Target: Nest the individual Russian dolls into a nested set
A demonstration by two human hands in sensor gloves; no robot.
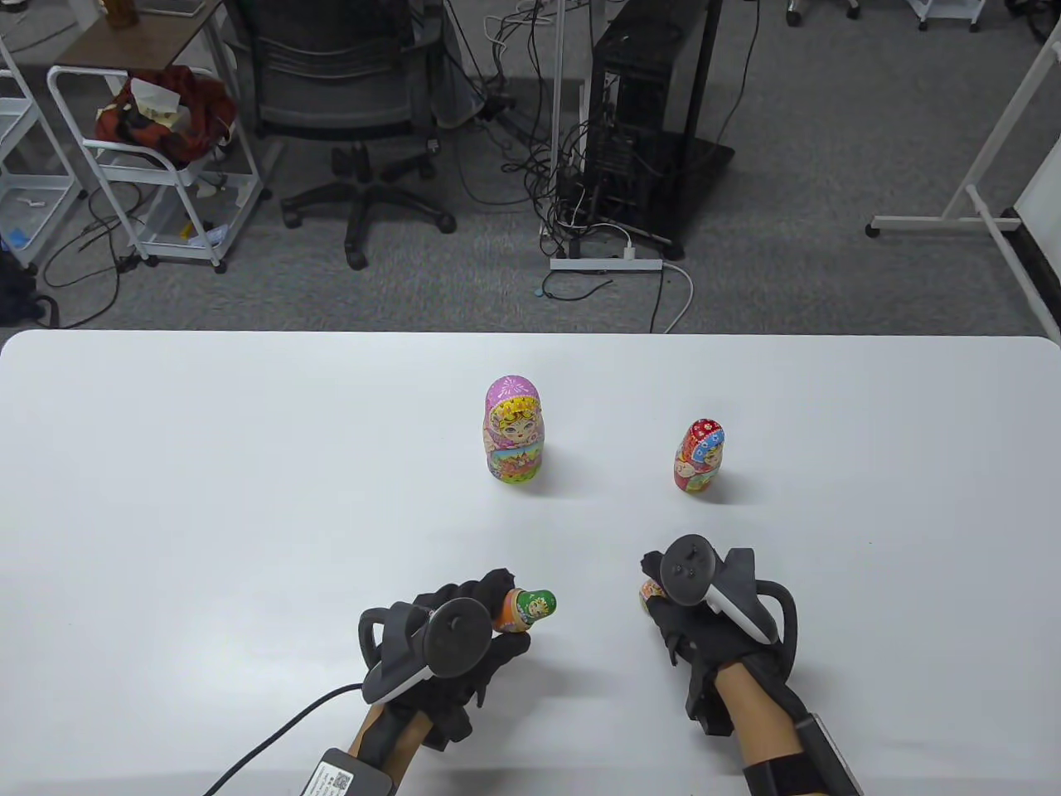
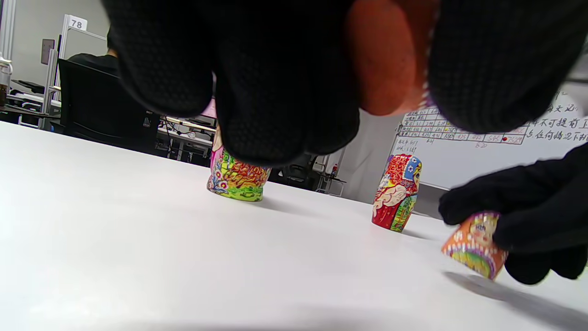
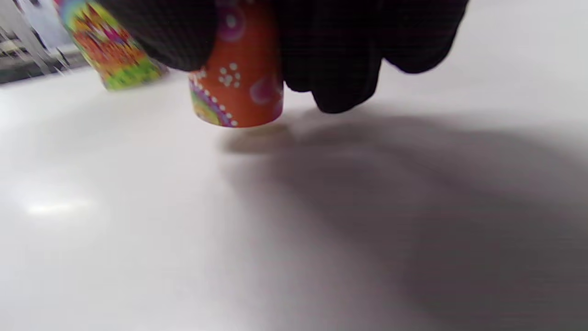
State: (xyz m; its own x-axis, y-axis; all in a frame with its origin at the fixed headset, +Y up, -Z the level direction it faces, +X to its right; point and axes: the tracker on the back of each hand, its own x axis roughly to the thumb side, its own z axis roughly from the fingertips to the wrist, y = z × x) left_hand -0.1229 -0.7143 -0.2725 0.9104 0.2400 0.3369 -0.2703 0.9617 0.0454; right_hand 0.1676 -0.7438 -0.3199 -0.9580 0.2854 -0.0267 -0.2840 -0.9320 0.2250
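A large pink-headed doll (image 1: 514, 431) stands at the table's middle, and a smaller red doll (image 1: 699, 456) stands to its right. My left hand (image 1: 501, 601) grips a small doll (image 1: 533, 609) with a green head and orange body, lying sideways with its head to the right; its orange base (image 2: 386, 69) shows between my fingers in the left wrist view. My right hand (image 1: 655, 584) holds an orange doll piece (image 3: 239, 82) at or just above the table. That piece (image 2: 475, 243) also shows in the left wrist view. In the table view it is mostly hidden under the hand.
The white table (image 1: 207, 497) has its far edge behind the dolls. The pink doll's base (image 2: 236, 177) and the red doll (image 2: 397, 193) stand beyond my hands. A cable (image 1: 273, 738) trails from my left wrist at the near edge.
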